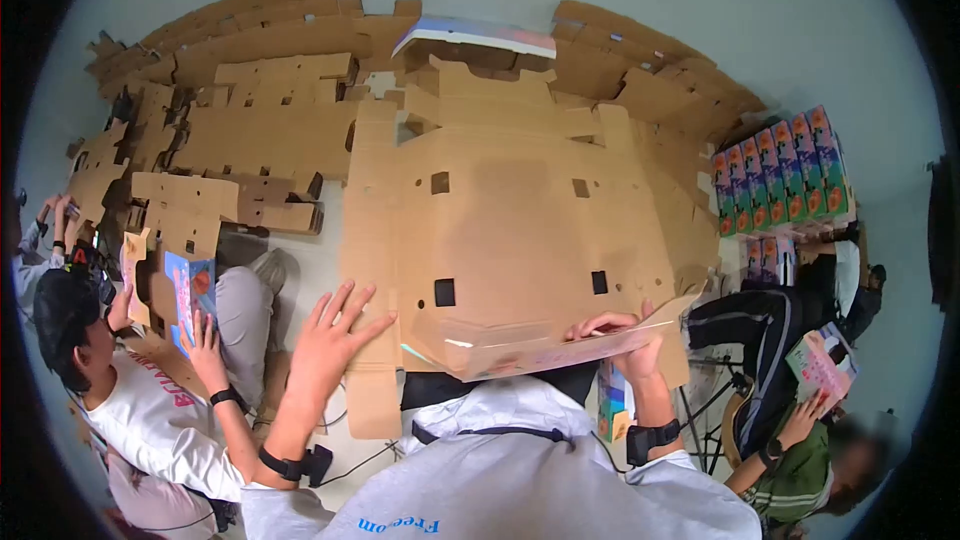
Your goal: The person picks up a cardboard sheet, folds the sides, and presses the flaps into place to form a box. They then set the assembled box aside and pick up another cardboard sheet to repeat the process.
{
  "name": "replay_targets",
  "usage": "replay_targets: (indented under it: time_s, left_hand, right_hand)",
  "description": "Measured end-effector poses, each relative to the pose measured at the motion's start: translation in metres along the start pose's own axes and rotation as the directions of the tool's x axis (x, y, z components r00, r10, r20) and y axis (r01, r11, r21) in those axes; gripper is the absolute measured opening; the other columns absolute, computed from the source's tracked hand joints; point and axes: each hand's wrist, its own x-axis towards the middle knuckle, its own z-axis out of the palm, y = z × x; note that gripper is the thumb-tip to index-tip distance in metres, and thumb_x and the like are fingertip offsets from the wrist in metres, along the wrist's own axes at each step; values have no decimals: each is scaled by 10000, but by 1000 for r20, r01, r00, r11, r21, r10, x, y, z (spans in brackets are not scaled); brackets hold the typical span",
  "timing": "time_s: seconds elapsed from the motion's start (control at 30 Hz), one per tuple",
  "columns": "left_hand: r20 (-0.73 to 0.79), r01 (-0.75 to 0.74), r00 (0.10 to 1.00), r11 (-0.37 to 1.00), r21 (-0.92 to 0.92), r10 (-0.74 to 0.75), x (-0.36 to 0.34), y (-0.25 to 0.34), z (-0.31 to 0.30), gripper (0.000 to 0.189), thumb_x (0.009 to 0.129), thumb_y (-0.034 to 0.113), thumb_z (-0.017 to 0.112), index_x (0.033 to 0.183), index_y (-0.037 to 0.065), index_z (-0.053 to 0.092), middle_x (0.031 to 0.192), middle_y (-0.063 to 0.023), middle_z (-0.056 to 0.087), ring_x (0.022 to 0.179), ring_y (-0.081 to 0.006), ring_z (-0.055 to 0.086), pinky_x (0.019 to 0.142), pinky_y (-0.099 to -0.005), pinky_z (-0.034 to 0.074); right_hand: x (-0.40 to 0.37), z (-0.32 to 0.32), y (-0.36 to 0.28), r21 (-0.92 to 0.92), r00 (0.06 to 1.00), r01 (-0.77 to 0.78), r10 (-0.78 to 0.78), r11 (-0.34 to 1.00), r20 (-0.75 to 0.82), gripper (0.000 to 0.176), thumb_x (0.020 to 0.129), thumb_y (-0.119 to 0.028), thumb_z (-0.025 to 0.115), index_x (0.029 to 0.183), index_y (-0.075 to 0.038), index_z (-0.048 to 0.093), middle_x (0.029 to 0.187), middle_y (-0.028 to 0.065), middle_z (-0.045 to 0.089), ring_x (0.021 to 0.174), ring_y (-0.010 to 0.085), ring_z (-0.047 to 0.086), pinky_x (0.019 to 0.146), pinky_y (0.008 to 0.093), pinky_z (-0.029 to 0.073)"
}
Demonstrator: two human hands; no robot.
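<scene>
A large die-cut cardboard box blank [510, 200] with square cut-outs lies spread out in front of me, plain brown side up. Its near flap [550, 352] is folded up toward my body, and a glossy edge shows along it. My left hand [335, 345] lies at the left edge of the blank, fingers spread, with nothing in it. On the near right, my right hand [635, 345] is closed around the raised flap, the fingers curled over its inner side and the palm partly hidden below.
Stacks of cardboard blanks [270, 140] stand at the back and left. Finished colourful boxes [780, 175] are piled at the right. A person in a white shirt [160, 405] handles a blue box at left; another in a green top [800, 465] holds a pink box at right.
</scene>
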Motion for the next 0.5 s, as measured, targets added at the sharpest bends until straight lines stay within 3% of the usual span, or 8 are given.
replay_targets:
  time_s: [0.07, 0.2, 0.23, 0.3, 0.37, 0.4, 0.43, 0.5]
  left_hand:
    - [30, 1, 1000, 999, 54, -2, -8, 8, -5, 714, 876, 26, 606, 1519, 335, 573, 1621, -92, 490, 1533, -362, 389, 1271, -501, 331]
    - [126, -78, 990, 986, 147, 59, -26, 34, -49, 685, 909, 79, 658, 1555, 270, 534, 1616, -124, 477, 1506, -381, 416, 1231, -475, 387]
    - [166, -103, 983, 986, 130, 81, -36, 38, -55, 677, 915, 90, 666, 1556, 262, 533, 1614, -128, 475, 1499, -385, 422, 1224, -474, 393]
    - [299, -156, 933, 975, -160, 199, -56, 37, -61, 662, 927, 112, 683, 1557, 245, 530, 1610, -137, 473, 1485, -392, 434, 1210, -471, 405]
    - [409, -94, 851, 862, -499, 329, -66, 38, -62, 650, 938, 135, 699, 1558, 228, 527, 1606, -145, 471, 1471, -400, 447, 1196, -469, 417]
    - [429, -48, 830, 813, -581, 355, -63, 43, -59, 645, 944, 146, 707, 1558, 220, 525, 1604, -149, 470, 1464, -404, 453, 1190, -468, 423]
    - [463, 11, 805, 770, -639, 372, -53, 50, -60, 709, 939, 241, 780, 1556, 74, 473, 1569, -218, 462, 1396, -442, 491, 1137, -474, 454]
    - [388, 54, 896, 816, -575, 214, -53, 73, -37, 769, 909, 239, 804, 1534, -15, 435, 1587, -258, 419, 1426, -452, 468, 1165, -472, 438]
  right_hand:
    - [-10, -8, 5, 13, 998, 61, -61, 998, 29, 1132, 1043, -740, -17, 1039, 113, 727, 1071, 287, 733, 1110, 420, 678, 1091, 494, 485]
    - [-30, -2, 26, 14, 979, 96, -92, 995, -180, 1084, 1044, -742, 60, 976, 123, 708, 983, 285, 706, 1043, 445, 648, 1041, 546, 479]
    - [-36, -6, 40, 8, 980, 139, -137, 990, -143, 1045, 1051, -719, 85, 993, 121, 703, 981, 277, 703, 1056, 441, 646, 1056, 552, 479]
    - [-51, -1, 62, 23, 974, 173, -168, 985, -155, 1021, 1051, -707, 100, 1008, 118, 699, 997, 275, 702, 1065, 439, 644, 1077, 554, 472]
    - [-61, 4, 81, 54, 971, 185, -174, 981, -167, 926, 1039, -650, 170, 1021, 114, 694, 1027, 270, 700, 1081, 445, 645, 1110, 557, 460]
    - [-64, 6, 93, 41, 964, 191, -180, 981, -198, 900, 1030, -633, 188, 1023, 114, 690, 1034, 271, 698, 1088, 448, 645, 1110, 558, 459]
    - [-64, 9, 103, 26, 955, 198, -187, 980, -229, 874, 1021, -616, 205, 1025, 115, 686, 1040, 272, 697, 1096, 450, 646, 1111, 559, 459]
    - [-66, 18, 114, 42, 949, 184, -166, 982, -266, 804, 978, -573, 264, 1045, 120, 668, 1062, 279, 690, 1134, 447, 646, 1131, 567, 451]
